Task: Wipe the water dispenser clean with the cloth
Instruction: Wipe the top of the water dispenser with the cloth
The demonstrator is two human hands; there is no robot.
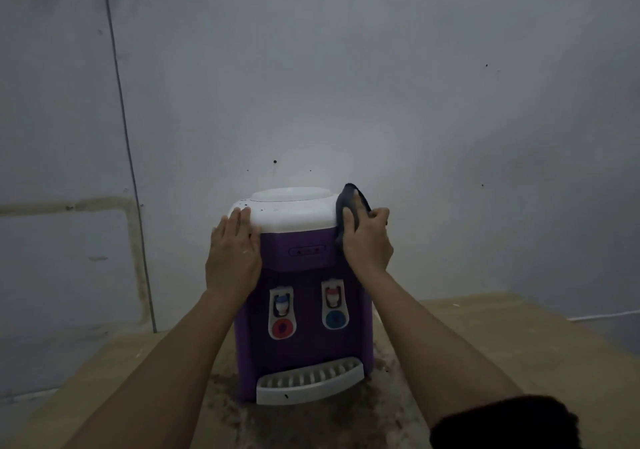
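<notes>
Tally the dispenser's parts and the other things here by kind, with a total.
Dispenser: 1
Taps: 2
Drip tray: 1
Cloth: 1
Hands, left hand and right hand: 2
Total: 7

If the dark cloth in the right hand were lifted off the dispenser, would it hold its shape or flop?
Probably flop: the cloth drapes over the water dispenser top corner and follows its curve. It looks thin and light, bunched under the right hand. Unlikely to slide by itself while pressed there.
</notes>
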